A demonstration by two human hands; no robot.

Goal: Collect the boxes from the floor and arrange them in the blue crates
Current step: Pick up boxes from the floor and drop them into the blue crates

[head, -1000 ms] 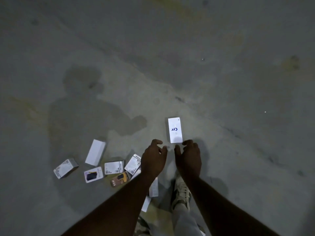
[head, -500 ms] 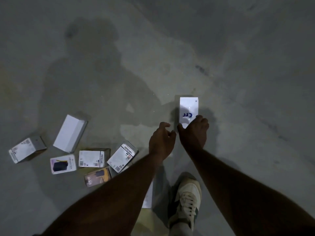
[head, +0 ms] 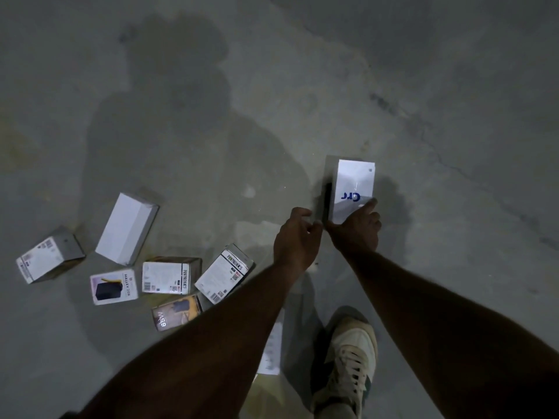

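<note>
The right hand [head: 357, 234] rests on the near end of a white box with blue lettering [head: 352, 189] lying on the concrete floor [head: 453, 116], its forefinger stretched over the top and its thumb at the near left corner. The left hand [head: 295, 240] hovers just beside it, fingers loosely curled and holding nothing. Left of the hands lie more boxes: a plain white box [head: 125, 228], two Portronics boxes [head: 169, 275] [head: 223, 273] and a Halley 20K box [head: 114, 286].
</note>
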